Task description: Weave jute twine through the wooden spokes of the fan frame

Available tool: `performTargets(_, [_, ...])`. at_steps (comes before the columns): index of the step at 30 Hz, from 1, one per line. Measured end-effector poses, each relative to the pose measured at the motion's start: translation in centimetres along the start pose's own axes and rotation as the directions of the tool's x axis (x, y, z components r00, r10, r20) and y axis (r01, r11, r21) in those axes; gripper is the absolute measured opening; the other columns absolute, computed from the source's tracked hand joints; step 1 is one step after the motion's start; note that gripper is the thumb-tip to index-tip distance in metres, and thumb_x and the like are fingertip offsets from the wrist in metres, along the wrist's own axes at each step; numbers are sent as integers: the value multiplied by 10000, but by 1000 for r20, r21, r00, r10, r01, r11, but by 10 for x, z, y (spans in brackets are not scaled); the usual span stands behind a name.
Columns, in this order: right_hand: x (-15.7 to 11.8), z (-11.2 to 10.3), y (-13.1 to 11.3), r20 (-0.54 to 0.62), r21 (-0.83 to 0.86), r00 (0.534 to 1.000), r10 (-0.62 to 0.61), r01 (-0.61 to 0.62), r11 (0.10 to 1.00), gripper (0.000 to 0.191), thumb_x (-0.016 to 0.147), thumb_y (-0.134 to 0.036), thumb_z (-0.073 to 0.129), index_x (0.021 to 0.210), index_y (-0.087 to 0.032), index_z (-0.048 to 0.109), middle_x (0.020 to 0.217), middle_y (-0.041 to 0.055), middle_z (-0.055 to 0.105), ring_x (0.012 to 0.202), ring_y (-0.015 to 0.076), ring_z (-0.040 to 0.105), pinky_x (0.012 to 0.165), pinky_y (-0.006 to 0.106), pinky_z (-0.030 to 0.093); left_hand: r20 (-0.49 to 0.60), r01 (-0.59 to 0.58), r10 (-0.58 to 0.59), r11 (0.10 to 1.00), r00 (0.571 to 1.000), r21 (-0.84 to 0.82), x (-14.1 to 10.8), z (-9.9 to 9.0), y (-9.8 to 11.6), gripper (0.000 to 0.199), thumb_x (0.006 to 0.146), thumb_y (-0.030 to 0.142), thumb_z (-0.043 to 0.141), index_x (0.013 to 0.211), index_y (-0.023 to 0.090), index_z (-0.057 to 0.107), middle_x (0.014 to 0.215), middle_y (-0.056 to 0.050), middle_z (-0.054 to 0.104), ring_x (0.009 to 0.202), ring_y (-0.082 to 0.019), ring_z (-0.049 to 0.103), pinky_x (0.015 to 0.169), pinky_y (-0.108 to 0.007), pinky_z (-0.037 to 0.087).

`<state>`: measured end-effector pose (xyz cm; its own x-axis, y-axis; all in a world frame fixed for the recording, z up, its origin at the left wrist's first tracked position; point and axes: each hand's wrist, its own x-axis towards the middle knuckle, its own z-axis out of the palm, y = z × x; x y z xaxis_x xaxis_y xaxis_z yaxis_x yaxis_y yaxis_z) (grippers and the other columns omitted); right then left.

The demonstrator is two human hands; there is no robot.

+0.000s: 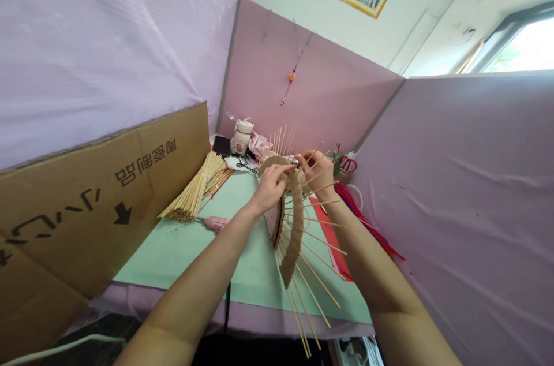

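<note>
A curved brown cardboard arch [295,227] stands tilted over the table, with several thin wooden sticks [318,279] fanning out from it. My left hand [272,186] grips the top of this arch, fingers bent over its edge. Close by on the right, my right hand [319,168] is closed in a pinch at the arch's upper edge, among the sticks. What sits between its fingertips is too small to make out. Behind the arch, a second curved layer with a dark edge is partly hidden.
On the left lie a bundle of wooden sticks [197,187] and a pink glue gun [215,223]. A large cardboard panel [108,198] walls off that side. A white jar [242,138] stands at the back. Red paper [331,239] and red-handled scissors [348,164] are on the right.
</note>
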<state>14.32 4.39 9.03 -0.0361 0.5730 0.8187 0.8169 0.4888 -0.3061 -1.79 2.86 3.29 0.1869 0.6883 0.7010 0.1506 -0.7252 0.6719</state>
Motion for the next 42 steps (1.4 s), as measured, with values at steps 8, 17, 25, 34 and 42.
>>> performTargets(8, [-4, -3, -15, 27, -41, 996, 85, -83, 996, 246, 835, -396, 587, 705, -190, 620, 628, 23, 605, 590, 155, 514, 592, 276, 377, -66, 166, -173, 981, 983, -105, 6, 12, 8, 209, 839, 244, 580, 1032, 217, 655, 1002, -55, 605, 1008, -207, 557, 858, -331, 470])
performTargets(17, [29, -23, 19, 298, 69, 954, 36, -59, 996, 190, 769, -346, 605, 671, -185, 632, 611, 6, 598, 631, 156, 530, 628, 272, 400, -107, 126, -124, 992, 987, 20, 6, 14, 21, 135, 830, 297, 637, 934, 214, 614, 1008, -57, 555, 1043, -221, 538, 958, -388, 432])
performTargets(25, [68, -48, 20, 406, 39, 872, -273, 282, 959, 189, 846, -208, 507, 805, -183, 690, 804, 63, 617, 766, 178, 579, 725, 294, 438, -130, -9, 18, 997, 991, 76, 4, 12, 20, 111, 843, 235, 618, 938, 205, 570, 1233, -83, 588, 1251, -238, 490, 1088, -429, 326])
performTargets(34, [105, -58, -15, 323, -234, 816, -480, 560, 794, 177, 935, -285, 531, 846, -201, 659, 841, 75, 602, 828, 216, 530, 786, 342, 423, -104, 17, -8, 996, 995, 84, 5, 14, 19, 112, 852, 255, 604, 950, 210, 576, 1179, -74, 621, 1194, -238, 517, 1042, -415, 367])
performTargets(42, [122, -37, -20, 324, -187, 816, -478, 551, 813, 150, 915, -235, 551, 825, -203, 666, 856, 67, 605, 840, 207, 534, 793, 328, 422, -97, 34, -26, 996, 995, 81, 4, 14, 22, 123, 847, 256, 609, 954, 203, 583, 1185, -76, 613, 1184, -244, 503, 1045, -419, 369])
